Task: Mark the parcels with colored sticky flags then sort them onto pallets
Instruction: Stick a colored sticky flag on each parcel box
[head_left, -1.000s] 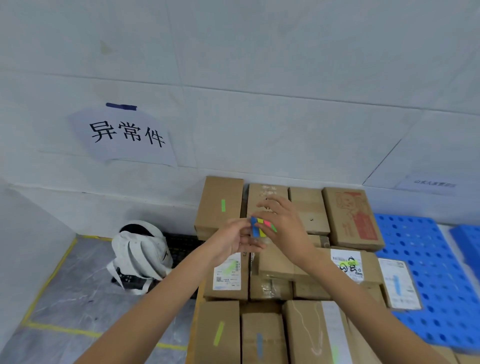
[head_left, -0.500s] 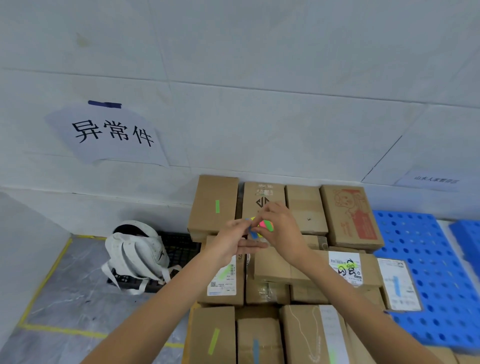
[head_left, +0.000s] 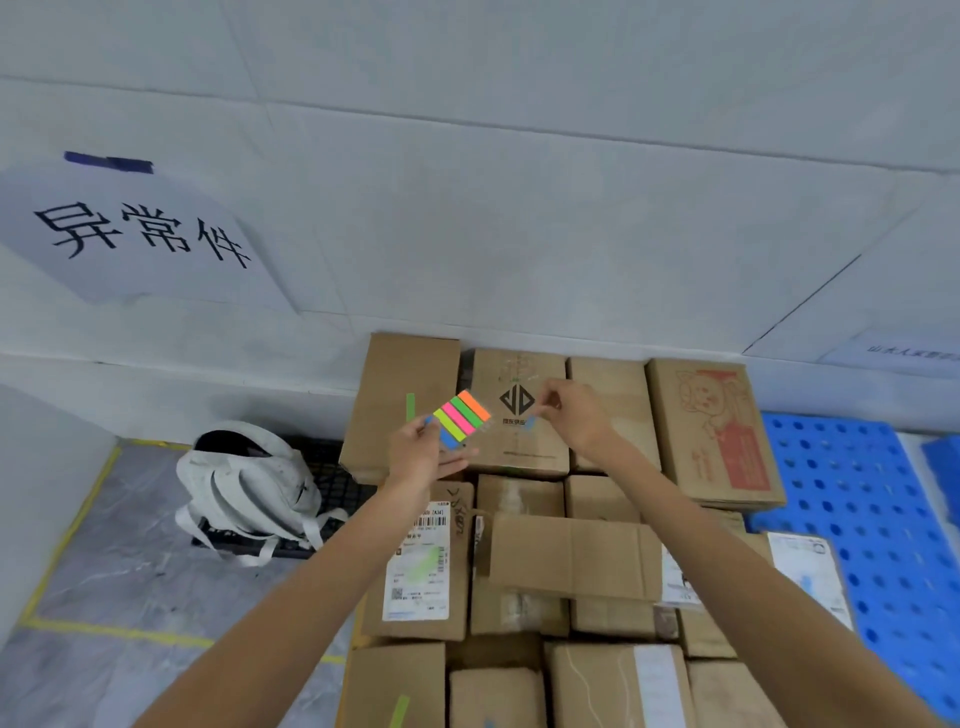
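Over the back row of stacked parcels, the right hand (head_left: 576, 418) has come away from the flag pad (head_left: 462, 418) with a single blue flag (head_left: 530, 424) pinched in its fingers, while the left hand (head_left: 421, 452) grips the pad by its lower end. Half a second ago both hands met at the pad. Now they are apart and the flag sits over the logo-printed parcel (head_left: 511, 452), which shows no flag yet, so pressing it down looks like the next step.

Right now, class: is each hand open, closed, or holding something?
Left hand: grips the multicoloured paper pad of sticky flags.
Right hand: pinches a small blue sticky flag.
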